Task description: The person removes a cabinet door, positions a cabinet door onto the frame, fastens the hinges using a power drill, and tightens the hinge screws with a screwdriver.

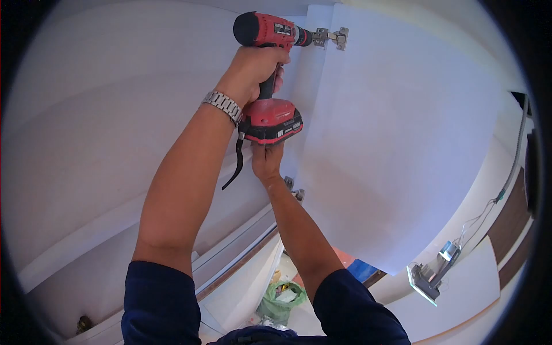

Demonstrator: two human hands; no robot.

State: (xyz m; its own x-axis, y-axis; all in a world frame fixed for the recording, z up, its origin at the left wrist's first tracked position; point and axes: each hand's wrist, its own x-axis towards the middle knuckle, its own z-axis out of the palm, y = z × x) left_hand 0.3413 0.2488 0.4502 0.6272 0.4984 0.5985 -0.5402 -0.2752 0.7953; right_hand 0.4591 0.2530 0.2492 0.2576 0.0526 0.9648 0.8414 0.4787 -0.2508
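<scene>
My left hand (261,66), with a metal watch on its wrist, is wrapped round the grip of a red and black cordless drill (275,31). The drill points right, its chuck against or right beside the upper metal hinge (322,37), which joins the white cabinet side to the white door panel (397,126). Directly below the drill's battery is my right hand (267,161). Its fingers are mostly hidden behind the battery, so whether it touches the drill or holds anything is unclear. A lower hinge (296,192) shows beside my right forearm.
Below are a green bag (282,299) with scraps in it and a blue item (361,269). At the right, a lit fixture (431,279) hangs on wires near a white board (460,299). White cabinet panels (103,115) fill the left side.
</scene>
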